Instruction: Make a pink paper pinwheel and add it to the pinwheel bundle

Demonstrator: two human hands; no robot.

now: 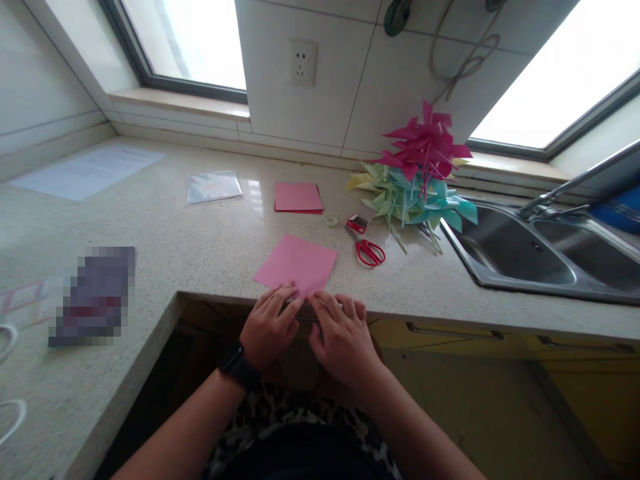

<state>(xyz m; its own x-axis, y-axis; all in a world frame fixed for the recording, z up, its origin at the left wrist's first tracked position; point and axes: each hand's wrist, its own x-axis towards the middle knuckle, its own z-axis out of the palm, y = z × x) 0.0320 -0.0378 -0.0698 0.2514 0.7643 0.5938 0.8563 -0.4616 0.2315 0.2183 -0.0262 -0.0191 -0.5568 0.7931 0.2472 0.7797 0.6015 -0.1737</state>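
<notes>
the left hand (270, 325) and right hand (345, 333) touch the pink sheet (300, 259) near its corner, gripping or not i cannot tell; even pressure against the worktop (210, 250) should steady it.

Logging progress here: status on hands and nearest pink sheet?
Left hand, right hand: both at near corner of pink sheet. Sheet on counter. Red scissors apart, to right.

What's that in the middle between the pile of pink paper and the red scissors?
In the head view, a small pale ring, probably a tape roll, lies on the counter between the pink pile and the scissors.
</notes>
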